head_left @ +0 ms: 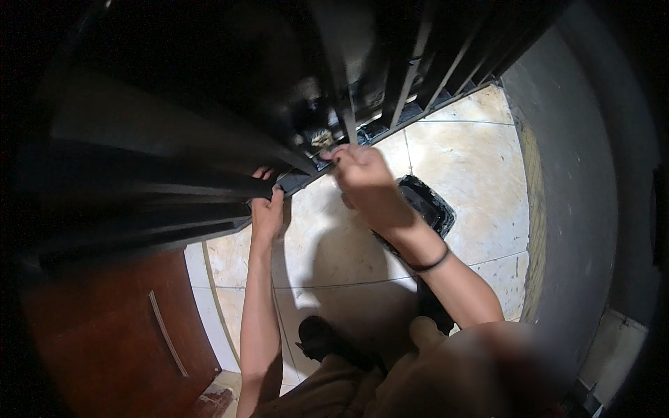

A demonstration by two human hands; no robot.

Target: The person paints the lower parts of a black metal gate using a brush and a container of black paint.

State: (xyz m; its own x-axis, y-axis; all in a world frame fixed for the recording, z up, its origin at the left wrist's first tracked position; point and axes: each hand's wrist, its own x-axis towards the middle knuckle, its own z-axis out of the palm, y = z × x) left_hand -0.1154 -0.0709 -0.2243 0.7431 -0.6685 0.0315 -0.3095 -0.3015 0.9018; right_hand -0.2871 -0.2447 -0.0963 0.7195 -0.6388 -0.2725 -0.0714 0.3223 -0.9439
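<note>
Gate [296, 162] sits up front, bottom rail [301, 182] slanting lower left to upper right, bars fanning off toward the top and left. Left hand [267, 212] is wrapped around the rail, fingers partly hidden behind it. Right hand [362, 173] is bunched beside a blurry pale bit [322, 138]; can't tell if it's pinching anything. Its forearm covers part of a black tray [447, 203].

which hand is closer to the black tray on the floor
Right. The right hand is just up and left of the black tray in view; the left hand is farther left, at the dark gate's lower rail.
</note>
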